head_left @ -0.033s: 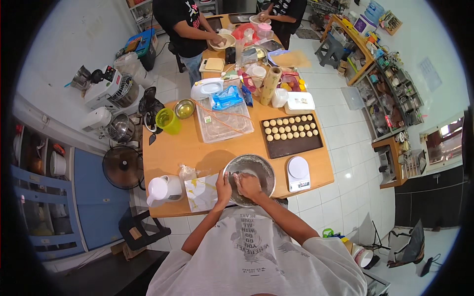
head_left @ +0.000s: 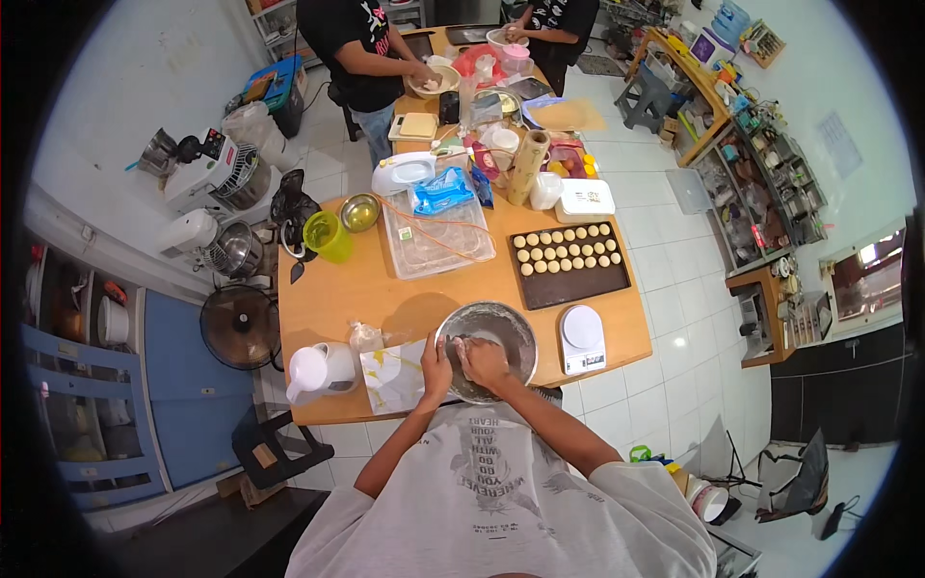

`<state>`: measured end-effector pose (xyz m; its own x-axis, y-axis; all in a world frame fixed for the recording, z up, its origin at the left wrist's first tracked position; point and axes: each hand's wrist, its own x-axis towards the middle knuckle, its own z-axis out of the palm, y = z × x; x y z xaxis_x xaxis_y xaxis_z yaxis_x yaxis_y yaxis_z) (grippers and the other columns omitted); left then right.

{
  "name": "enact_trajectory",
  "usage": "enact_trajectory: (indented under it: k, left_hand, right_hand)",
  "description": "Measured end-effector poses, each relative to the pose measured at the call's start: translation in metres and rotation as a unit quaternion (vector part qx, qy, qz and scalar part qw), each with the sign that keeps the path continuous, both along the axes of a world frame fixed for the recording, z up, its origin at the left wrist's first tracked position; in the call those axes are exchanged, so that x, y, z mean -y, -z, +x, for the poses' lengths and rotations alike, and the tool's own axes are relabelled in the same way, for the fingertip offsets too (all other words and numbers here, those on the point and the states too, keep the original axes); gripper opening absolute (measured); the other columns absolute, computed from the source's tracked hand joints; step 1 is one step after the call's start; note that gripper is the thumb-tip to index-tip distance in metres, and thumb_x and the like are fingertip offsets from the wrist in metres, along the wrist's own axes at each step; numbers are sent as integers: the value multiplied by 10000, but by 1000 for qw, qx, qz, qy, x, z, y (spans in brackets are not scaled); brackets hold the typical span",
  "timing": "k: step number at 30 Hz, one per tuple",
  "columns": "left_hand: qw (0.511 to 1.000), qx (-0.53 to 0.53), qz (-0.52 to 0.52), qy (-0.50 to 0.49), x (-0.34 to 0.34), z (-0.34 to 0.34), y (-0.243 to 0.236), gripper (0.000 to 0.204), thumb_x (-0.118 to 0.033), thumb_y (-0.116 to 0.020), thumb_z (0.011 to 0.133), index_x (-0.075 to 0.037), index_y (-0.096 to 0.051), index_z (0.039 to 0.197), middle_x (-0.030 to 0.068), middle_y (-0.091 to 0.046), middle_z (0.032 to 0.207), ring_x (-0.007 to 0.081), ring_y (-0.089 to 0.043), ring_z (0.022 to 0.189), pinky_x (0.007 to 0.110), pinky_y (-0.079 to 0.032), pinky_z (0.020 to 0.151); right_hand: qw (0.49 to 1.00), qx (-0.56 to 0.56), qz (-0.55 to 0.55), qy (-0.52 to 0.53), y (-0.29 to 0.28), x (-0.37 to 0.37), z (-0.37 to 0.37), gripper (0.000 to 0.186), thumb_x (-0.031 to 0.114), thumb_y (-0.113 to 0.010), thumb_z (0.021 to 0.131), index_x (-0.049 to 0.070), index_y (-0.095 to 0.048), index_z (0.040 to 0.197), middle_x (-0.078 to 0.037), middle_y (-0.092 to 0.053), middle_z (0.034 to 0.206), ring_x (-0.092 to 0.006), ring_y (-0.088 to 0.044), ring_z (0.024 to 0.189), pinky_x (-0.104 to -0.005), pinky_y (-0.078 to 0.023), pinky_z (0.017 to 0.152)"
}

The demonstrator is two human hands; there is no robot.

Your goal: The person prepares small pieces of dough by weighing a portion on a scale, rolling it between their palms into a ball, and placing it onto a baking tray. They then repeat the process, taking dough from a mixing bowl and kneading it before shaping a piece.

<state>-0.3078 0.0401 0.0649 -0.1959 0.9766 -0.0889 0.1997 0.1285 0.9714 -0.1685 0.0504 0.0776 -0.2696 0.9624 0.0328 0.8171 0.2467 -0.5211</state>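
A steel mixing bowl (head_left: 511, 337) with floury residue inside sits at the table's near edge. My left hand (head_left: 436, 371) grips the left side of its rim. My right hand (head_left: 482, 362) is inside the bowl, fingers curled, with pale dough or flour on them; what they hold, if anything, is unclear. A white digital scale (head_left: 583, 332) lies just right of the bowl, and a paper sheet (head_left: 390, 379) to its left, beside a white jug (head_left: 323, 368) and a small plastic bag (head_left: 365, 336).
A tray of dough balls (head_left: 573, 284), a plastic container (head_left: 438, 246), a yellow-green cup (head_left: 328, 236) and a small steel bowl (head_left: 359, 213) occupy the table (head_left: 328, 294). Two co-workers (head_left: 361, 58) (head_left: 554, 34) work at bowls at the far end. A fan (head_left: 241, 328) and mixers stand left.
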Motion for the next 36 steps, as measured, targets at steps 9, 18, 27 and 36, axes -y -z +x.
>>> enact_trajectory:
  k: [9,18,27,36]
  left_hand:
    - [1000,5,-6,-5,0,3,-7,332,-220,-456,1128,8,-588,1329,222,-700,1183,321,-663,1100,395,-491,980]
    - [1000,8,-2,-7,-2,3,-10,341,-246,-436,1140,-4,-596,1319,192,-700,1188,276,-650,1125,372,-481,993]
    - [995,-73,62,-42,-8,3,5,334,-244,-478,1120,9,-612,1291,231,-715,1122,343,-691,1038,409,-513,914]
    - [997,-65,7,-29,-6,7,-10,332,-236,-485,1121,-4,-605,1326,230,-724,1097,285,-688,983,389,-513,885]
  right_hand:
    - [999,4,26,-40,24,-15,-6,446,343,-467,1061,46,-699,824,-207,-723,790,-383,-723,708,-496,-595,714]
    - [988,31,-106,105,12,-44,-13,625,418,-357,1092,7,-767,858,-270,-725,808,-454,-729,757,-542,-597,750]
    - [994,-28,-93,43,22,-35,-1,593,453,-388,1073,16,-765,935,-307,-693,865,-494,-692,849,-562,-558,860]
    - [984,60,-21,-166,15,14,47,527,210,-775,804,62,-606,1280,-169,-523,1292,-390,-508,1256,-510,-452,1038]
